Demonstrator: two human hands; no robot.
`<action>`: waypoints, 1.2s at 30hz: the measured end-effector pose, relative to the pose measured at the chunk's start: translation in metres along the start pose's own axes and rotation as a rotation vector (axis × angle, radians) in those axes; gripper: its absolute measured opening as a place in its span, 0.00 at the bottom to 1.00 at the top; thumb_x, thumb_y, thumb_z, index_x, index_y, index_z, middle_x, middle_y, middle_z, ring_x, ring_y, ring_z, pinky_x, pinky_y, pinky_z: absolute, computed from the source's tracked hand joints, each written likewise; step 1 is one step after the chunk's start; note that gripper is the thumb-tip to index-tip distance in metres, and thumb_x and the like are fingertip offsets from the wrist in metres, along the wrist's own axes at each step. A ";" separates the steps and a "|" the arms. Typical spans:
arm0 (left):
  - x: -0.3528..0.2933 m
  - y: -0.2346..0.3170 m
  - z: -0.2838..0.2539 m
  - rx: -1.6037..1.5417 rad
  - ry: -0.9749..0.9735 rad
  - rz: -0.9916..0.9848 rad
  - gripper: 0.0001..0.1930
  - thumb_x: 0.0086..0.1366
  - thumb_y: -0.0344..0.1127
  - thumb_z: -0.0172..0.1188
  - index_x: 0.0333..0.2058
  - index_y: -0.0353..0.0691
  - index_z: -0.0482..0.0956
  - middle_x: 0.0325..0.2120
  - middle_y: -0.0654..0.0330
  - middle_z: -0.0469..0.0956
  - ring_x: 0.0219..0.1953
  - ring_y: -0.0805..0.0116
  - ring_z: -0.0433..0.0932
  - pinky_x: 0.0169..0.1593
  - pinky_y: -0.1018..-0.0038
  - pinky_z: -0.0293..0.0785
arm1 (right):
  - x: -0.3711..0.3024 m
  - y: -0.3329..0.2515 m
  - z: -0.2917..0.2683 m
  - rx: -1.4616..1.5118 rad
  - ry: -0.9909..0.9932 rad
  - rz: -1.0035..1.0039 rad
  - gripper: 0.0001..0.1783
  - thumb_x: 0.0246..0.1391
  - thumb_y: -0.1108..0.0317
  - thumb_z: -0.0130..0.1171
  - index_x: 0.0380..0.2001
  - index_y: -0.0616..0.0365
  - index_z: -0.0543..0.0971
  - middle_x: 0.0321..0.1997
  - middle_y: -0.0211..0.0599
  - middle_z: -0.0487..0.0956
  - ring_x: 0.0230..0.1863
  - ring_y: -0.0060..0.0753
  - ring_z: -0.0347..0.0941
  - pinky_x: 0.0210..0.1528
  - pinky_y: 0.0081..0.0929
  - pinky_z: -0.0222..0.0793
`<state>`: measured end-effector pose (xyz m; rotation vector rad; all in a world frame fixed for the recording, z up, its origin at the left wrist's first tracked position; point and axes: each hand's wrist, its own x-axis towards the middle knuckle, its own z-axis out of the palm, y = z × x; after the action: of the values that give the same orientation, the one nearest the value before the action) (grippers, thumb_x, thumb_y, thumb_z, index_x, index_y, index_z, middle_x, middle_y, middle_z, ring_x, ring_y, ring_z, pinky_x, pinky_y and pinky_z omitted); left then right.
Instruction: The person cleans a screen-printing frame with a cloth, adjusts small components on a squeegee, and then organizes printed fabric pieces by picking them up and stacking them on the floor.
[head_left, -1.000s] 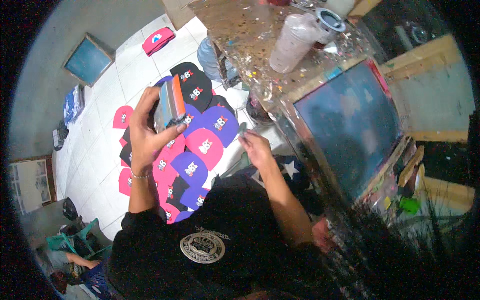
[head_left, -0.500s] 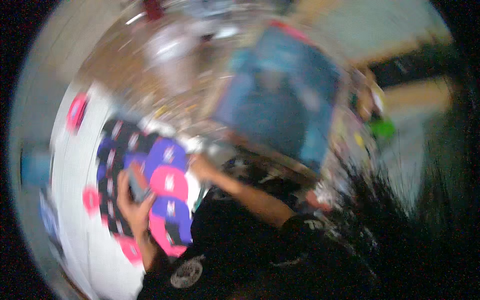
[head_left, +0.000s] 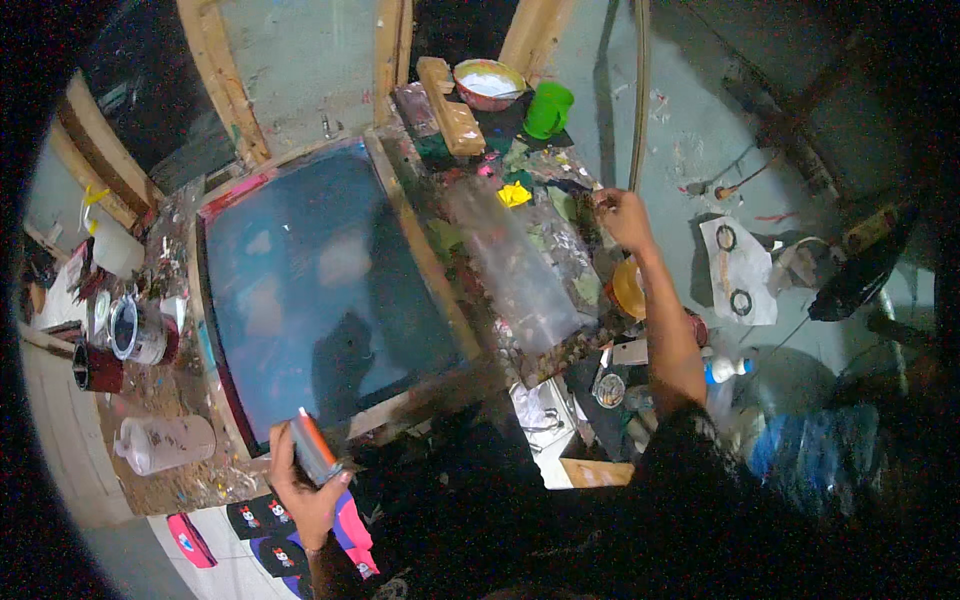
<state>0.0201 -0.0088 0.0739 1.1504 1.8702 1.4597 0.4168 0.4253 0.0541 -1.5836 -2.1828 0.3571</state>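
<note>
My left hand (head_left: 300,492) is closed around a small flat grey object with an orange edge (head_left: 315,449), its kind unclear. It is just in front of the near left corner of a wood-framed printing screen (head_left: 300,290) with blue-grey mesh. My right hand (head_left: 626,222) reaches out over the right edge of the paint-stained table, its fingers curled together. Whatever they may hold is too small to make out. Below it is a yellow-orange bowl (head_left: 628,288), partly covered by my forearm. A crumpled yellow scrap (head_left: 514,194) lies to its left.
A green mug (head_left: 549,110), a bowl of white stuff (head_left: 489,84) and a wooden block (head_left: 450,105) stand at the back. Jars (head_left: 138,330) and a translucent jug (head_left: 166,443) line the left side. Printed caps (head_left: 277,555) lie on white tiles at lower left.
My view has swung right, from the caps on the white surface to the screen and table. My right hand has moved away from the caps to the table's right side. The left still holds the grey-orange object.
</note>
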 end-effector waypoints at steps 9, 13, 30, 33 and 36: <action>0.045 0.002 0.055 0.029 -0.277 0.105 0.40 0.35 0.37 0.77 0.50 0.29 0.73 0.44 0.51 0.71 0.47 0.55 0.71 0.52 0.67 0.66 | 0.084 0.098 0.132 -0.490 0.040 -0.191 0.16 0.44 0.67 0.63 0.40 0.55 0.84 0.36 0.50 0.83 0.40 0.51 0.80 0.47 0.38 0.75; 0.053 -0.004 0.065 0.028 -0.293 0.117 0.39 0.34 0.37 0.78 0.48 0.31 0.73 0.40 0.52 0.70 0.42 0.56 0.71 0.48 0.67 0.68 | 0.087 0.086 0.125 -0.262 -0.023 -0.105 0.11 0.47 0.64 0.63 0.33 0.57 0.85 0.34 0.49 0.83 0.38 0.51 0.79 0.46 0.39 0.74; 0.125 0.048 0.228 0.079 -0.708 0.409 0.38 0.43 0.43 0.75 0.52 0.33 0.71 0.48 0.45 0.71 0.50 0.44 0.72 0.55 0.59 0.68 | -0.059 0.064 -0.086 0.977 0.369 0.361 0.06 0.55 0.71 0.63 0.36 0.53 0.77 0.25 0.19 0.77 0.21 0.11 0.69 0.21 0.12 0.63; 0.130 0.100 0.308 0.126 -0.774 0.770 0.38 0.47 0.44 0.72 0.55 0.35 0.69 0.52 0.44 0.69 0.55 0.43 0.68 0.59 0.55 0.66 | -0.131 0.073 -0.107 0.783 0.395 0.431 0.10 0.54 0.70 0.64 0.41 0.55 0.78 0.27 0.19 0.79 0.24 0.11 0.71 0.22 0.12 0.61; 0.135 0.061 0.418 0.111 -0.887 0.980 0.38 0.46 0.44 0.73 0.55 0.38 0.69 0.53 0.47 0.68 0.56 0.46 0.67 0.59 0.55 0.65 | -0.184 0.082 -0.096 0.811 0.468 0.602 0.09 0.53 0.71 0.65 0.38 0.57 0.81 0.29 0.21 0.80 0.27 0.11 0.71 0.25 0.13 0.62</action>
<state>0.3022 0.3294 0.0211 2.4382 0.7595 0.9066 0.5803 0.2734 0.0688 -1.5620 -0.9718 0.8205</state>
